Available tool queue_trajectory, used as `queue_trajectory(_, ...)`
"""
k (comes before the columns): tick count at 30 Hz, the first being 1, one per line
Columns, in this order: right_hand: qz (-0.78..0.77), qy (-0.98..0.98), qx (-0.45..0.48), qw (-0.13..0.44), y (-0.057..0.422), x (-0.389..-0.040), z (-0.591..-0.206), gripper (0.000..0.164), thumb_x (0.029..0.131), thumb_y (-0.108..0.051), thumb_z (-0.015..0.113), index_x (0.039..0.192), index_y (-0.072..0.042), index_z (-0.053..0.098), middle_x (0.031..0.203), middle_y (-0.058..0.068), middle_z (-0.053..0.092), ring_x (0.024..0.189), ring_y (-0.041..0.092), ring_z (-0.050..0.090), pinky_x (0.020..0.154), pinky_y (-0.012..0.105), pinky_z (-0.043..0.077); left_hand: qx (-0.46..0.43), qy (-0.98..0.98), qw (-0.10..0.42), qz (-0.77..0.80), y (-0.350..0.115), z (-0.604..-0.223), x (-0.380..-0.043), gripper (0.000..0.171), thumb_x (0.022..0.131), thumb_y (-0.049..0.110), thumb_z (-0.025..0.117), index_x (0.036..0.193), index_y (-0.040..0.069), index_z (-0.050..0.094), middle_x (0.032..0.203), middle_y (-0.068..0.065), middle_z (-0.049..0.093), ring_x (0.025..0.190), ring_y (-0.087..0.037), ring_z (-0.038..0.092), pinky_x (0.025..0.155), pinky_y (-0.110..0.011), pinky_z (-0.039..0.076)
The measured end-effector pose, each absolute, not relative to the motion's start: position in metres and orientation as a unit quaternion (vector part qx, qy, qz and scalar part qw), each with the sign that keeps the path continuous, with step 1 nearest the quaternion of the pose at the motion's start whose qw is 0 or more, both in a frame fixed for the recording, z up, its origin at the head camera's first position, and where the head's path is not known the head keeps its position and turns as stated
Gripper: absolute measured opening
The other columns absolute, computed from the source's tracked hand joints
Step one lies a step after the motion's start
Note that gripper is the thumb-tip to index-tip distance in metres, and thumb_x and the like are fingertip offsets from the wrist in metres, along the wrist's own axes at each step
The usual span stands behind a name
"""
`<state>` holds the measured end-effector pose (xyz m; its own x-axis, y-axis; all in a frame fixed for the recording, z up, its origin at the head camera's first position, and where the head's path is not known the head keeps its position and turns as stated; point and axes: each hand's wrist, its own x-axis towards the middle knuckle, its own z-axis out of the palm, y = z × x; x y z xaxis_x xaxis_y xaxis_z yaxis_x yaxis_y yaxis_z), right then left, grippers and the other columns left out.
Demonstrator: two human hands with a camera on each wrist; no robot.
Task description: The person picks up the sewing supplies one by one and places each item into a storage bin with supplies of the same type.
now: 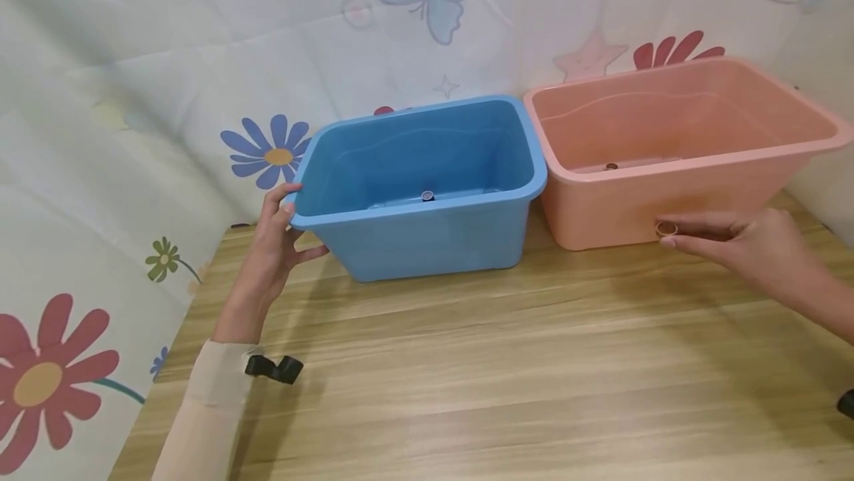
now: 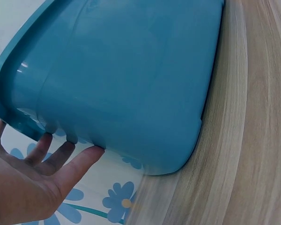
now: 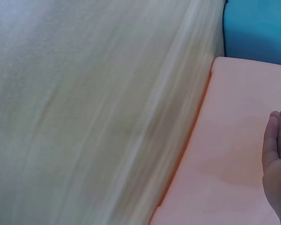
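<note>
Floral cloth [image 1: 100, 170] backs a wood-grain tabletop [image 1: 467, 392]. Left hand [image 1: 273, 244] grips the left corner of the blue bin [image 1: 427, 244], thumb over the rim, fingers [image 2: 61, 159] spread flat on the outer wall. Bin stands upright, touching the pink bin [image 1: 667, 199] on its right. Right hand [image 1: 754, 244] pinches a small ring [image 1: 666, 229] just before the pink wall. Judgement: thin moulded plastic, light, smooth, slightly flexible; the rolled rim is the best hold.

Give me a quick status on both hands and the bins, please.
Left hand grips blue bin at its left rim. Right hand pinches small ring before pink bin. Bins side by side; nothing between.
</note>
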<state>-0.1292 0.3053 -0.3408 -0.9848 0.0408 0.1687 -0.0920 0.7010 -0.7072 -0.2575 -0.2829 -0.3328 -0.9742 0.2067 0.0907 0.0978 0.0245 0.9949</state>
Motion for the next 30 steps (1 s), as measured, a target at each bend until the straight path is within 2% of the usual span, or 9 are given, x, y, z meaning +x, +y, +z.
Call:
queue_trajectory(8,0.382,-0.914,0.046,0.130,0.302,-0.132,-0.331,0.027,0.085,-0.017,0.084,0.111,-0.010,0.079,0.087,-0.034,0.069,0.081,-0.018,0.062,0.060,0.008,0.047,0.110,0.714,0.037,0.690,-0.284,-0.333,-0.258,0.044,0.103,0.044,0.049,0.145,0.037,0.037,0.160,-0.004,0.023,0.141,-0.039,0.038,0.087,-0.058,0.055)
queue_trajectory(16,0.376,-0.918,0.042,0.118,0.299,-0.132,-0.320,0.033,0.087,-0.020,0.082,0.118,-0.009,0.077,0.091,-0.036,0.068,0.086,-0.022,0.059,0.064,0.005,0.048,0.112,0.715,0.034,0.689,-0.283,-0.333,-0.258,0.044,0.103,0.045,0.049,0.144,0.037,0.037,0.159,-0.004,0.025,0.141,-0.039,0.038,0.090,-0.063,0.052)
queue_trajectory(23,0.362,-0.919,0.061,0.142,0.297,-0.135,-0.315,0.032,0.083,-0.014,0.085,0.114,-0.008,0.078,0.088,-0.039,0.066,0.081,-0.021,0.061,0.064,0.003,0.046,0.113,0.715,0.035,0.689,-0.283,-0.334,-0.258,0.045,0.103,0.045,0.049,0.145,0.036,0.036,0.160,-0.004,0.024,0.142,-0.039,0.038,0.089,-0.061,0.053)
queue_trajectory(26,0.382,-0.910,0.071,0.146,0.295,-0.135,-0.313,0.029,0.083,-0.008,0.084,0.112,-0.007,0.079,0.089,-0.033,0.070,0.081,-0.018,0.064,0.065,0.004,0.048,0.114,0.712,0.039,0.692,-0.283,-0.334,-0.258,0.045,0.103,0.044,0.049,0.145,0.035,0.036,0.160,-0.003,0.024,0.142,-0.039,0.038,0.087,-0.058,0.055)
queue_trajectory(30,0.408,-0.891,0.111,0.165,0.293,-0.136,-0.307,0.029,0.083,0.004,0.081,0.111,-0.003,0.078,0.092,-0.026,0.074,0.084,-0.013,0.067,0.066,0.006,0.050,0.112,0.713,0.037,0.691,-0.284,-0.335,-0.258,0.045,0.103,0.045,0.049,0.145,0.036,0.036,0.161,-0.002,0.023,0.142,-0.040,0.037,0.087,-0.058,0.055)
